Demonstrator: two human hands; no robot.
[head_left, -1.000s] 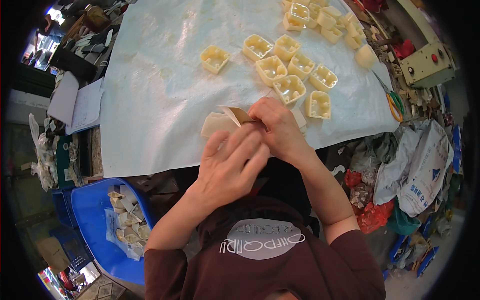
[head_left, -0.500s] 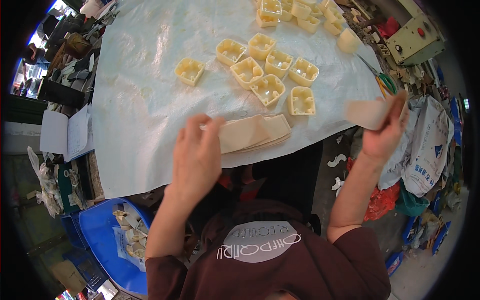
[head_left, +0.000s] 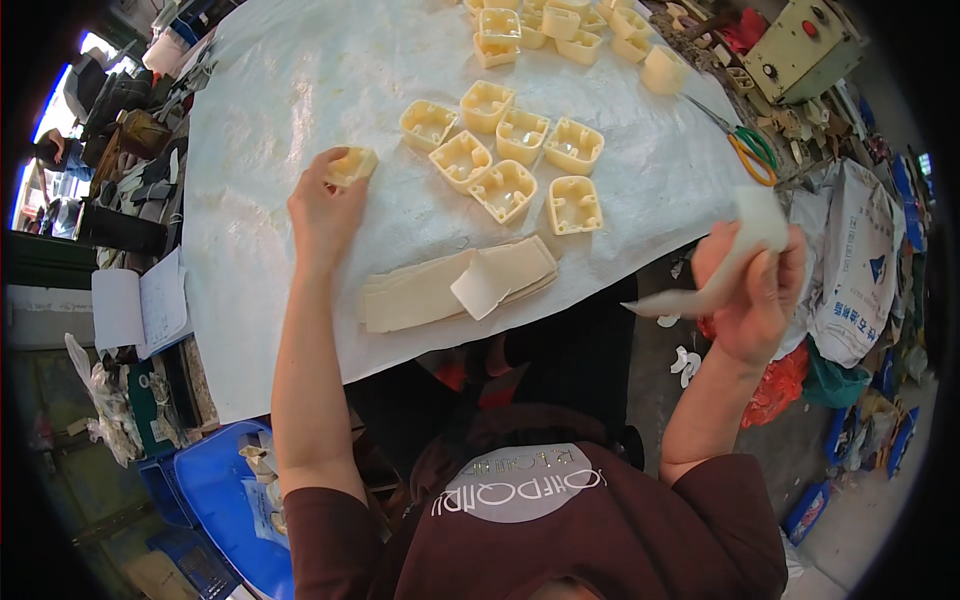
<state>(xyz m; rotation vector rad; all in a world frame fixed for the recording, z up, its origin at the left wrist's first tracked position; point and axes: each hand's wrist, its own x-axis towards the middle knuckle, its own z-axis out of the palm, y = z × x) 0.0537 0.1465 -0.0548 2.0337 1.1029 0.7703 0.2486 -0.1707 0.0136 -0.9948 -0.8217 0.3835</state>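
Observation:
My left hand (head_left: 328, 212) is closed round a small cream plastic box (head_left: 354, 166) with rounded corners, at the left of the work surface. Its thumb and fingers grip the box's sides and partly cover it. Off the table's right front edge, my right hand (head_left: 755, 295) grips a curled, beige, paper-like strip (head_left: 725, 280), slightly blurred. Between my arms lies a loose stack of similar strips (head_left: 415, 292), with one smaller pale piece (head_left: 480, 287) curling up on top. Several open cream boxes (head_left: 503, 190) with inner posts at their corners sit just beyond the stack.
White sheeting (head_left: 270, 120) covers the table. More cream boxes (head_left: 580, 48) cluster at the far side. Scissors (head_left: 752, 150) with green and orange handles lie at the right edge. A notebook (head_left: 140, 308) and a blue bin (head_left: 230, 500) are at the left; a white sack (head_left: 855, 265) stands right.
My left hand has moved from the strip stack, forward and left, and taken hold of the lone cream box. My right hand still holds its strip, now lower and more curled.

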